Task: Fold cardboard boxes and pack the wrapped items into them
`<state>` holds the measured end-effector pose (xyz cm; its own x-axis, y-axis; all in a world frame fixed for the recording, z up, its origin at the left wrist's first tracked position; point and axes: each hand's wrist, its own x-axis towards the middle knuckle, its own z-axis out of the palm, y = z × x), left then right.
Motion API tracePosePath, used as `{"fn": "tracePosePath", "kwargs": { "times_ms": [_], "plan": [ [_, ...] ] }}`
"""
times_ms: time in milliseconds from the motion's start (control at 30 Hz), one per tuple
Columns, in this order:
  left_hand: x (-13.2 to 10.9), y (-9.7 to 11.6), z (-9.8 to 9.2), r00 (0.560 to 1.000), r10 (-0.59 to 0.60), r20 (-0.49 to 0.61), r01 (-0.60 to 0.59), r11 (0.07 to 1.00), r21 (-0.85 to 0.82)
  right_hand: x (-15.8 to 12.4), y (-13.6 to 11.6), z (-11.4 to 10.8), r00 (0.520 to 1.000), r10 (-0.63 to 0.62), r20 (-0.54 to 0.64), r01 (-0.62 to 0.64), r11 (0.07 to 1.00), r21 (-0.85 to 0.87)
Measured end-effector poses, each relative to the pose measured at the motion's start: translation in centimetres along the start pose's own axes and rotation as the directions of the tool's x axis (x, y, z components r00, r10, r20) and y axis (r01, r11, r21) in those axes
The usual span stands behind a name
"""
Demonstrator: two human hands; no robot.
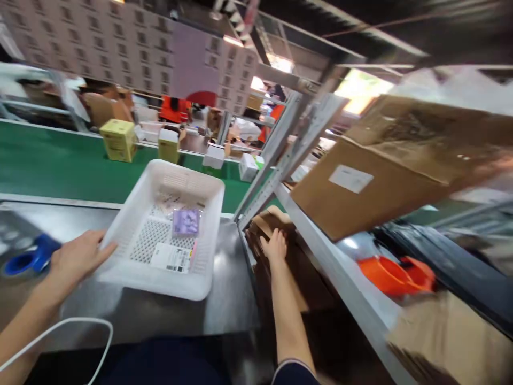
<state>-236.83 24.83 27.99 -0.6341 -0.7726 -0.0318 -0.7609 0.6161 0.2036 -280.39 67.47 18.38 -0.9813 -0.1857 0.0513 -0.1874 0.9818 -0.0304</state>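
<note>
Head view: left hand (78, 258), fingers spread, rests on the rim of the white basket (160, 284), seemingly steadying it, while right hand (274, 247), fingers together, touches stacked cardboard (280, 216) at its fingertips.

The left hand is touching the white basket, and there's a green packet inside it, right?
Not quite. The head view shows the left hand touching the white basket, but the packet inside it is purple, not green.

Right hand (274, 247) fingertips hidden among flattened cardboard (276, 219). Label (171, 258) print in white basket (200, 235) too small to read. Cardboard box (385, 176) motion-blurred, cut by right edge.
</note>
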Motion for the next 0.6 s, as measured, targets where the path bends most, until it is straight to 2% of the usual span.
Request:
{"fn": "tracePosePath", "kwargs": {
  "times_ms": [100,200,300,367,467,533,567,600],
  "plan": [
    [-2.0,3.9,-3.1,0.993,-0.114,0.030,0.106,0.975,0.193,4.7,-2.1,-0.4,0.998,-0.058,0.013,0.058,0.998,0.001],
    [-3.4,5.3,-4.6,0.993,-0.118,-0.020,0.120,0.980,0.162,6.3,-3.0,-0.4,0.999,-0.049,-0.002,0.049,0.999,0.022],
    [-3.5,4.7,-5.4,0.989,-0.051,-0.142,0.049,0.999,-0.019,6.2,-3.2,-1.5,0.997,-0.058,-0.056,0.062,0.995,0.082],
    [-3.3,4.2,-6.1,0.977,-0.053,-0.205,0.013,0.981,-0.192,5.3,-3.4,-3.1,0.986,-0.081,-0.149,0.100,0.987,0.128],
    [-3.3,3.8,-7.0,0.967,-0.083,-0.242,-0.030,0.902,-0.430,1.3,-3.8,-6.5,0.938,-0.102,-0.332,0.166,0.971,0.170],
    [-3.4,3.7,-7.7,0.958,-0.085,-0.275,-0.087,0.825,-0.558,-4.0,-4.8,-9.1,0.830,-0.162,-0.534,0.308,0.931,0.196],
    [-3.5,3.7,-8.0,0.950,-0.087,-0.299,-0.122,0.780,-0.614,-7.2,-5.8,-10.4,0.667,-0.214,-0.713,0.472,0.862,0.183],
    [-3.7,3.7,-8.3,0.941,-0.093,-0.325,-0.155,0.735,-0.660,-10.7,-7.1,-11.7,0.451,-0.256,-0.855,0.646,0.755,0.115]
  ]
}}
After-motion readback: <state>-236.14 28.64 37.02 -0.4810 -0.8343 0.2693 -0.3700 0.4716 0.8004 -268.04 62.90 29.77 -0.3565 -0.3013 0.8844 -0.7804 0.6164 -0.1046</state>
